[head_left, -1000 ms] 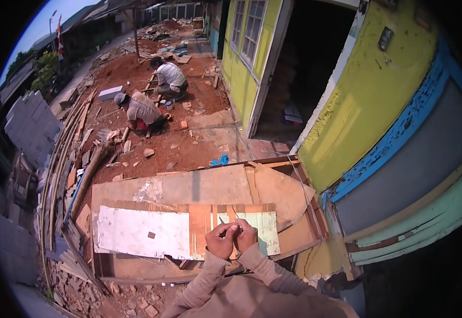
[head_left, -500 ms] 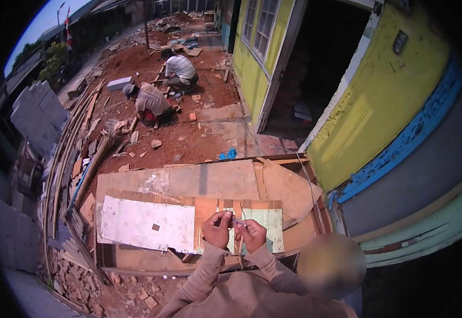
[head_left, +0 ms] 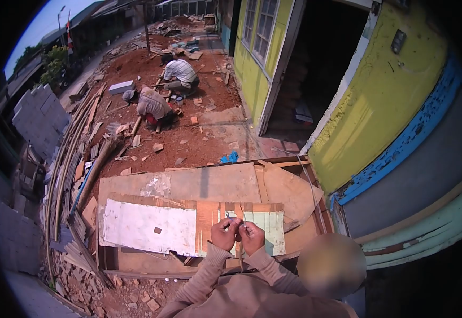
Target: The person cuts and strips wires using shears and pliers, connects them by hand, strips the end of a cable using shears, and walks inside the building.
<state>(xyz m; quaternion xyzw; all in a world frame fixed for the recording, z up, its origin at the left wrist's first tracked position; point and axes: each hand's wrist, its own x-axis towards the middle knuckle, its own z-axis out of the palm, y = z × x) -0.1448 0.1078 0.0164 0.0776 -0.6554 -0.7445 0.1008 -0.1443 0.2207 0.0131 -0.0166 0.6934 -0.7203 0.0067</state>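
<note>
My left hand and my right hand meet in front of my chest, fingertips pinched together. Between them is a small, thin bluish item, mostly covered by the fingers; its kind cannot be made out. Beneath the hands lies a board painted white on its left part and pale green on its right, with a bare orange-brown strip between. A thin brown strip shows just below my fingers, and whether I hold it is unclear.
The painted board rests on a larger wooden panel. Ahead, two people crouch on red soil among rubble. Long poles lie at left, beside grey blocks. A yellow-green wall with a dark doorway stands at right.
My hands have drawn closer together, so the small item between the fingertips is more covered. The view has shifted slightly.
</note>
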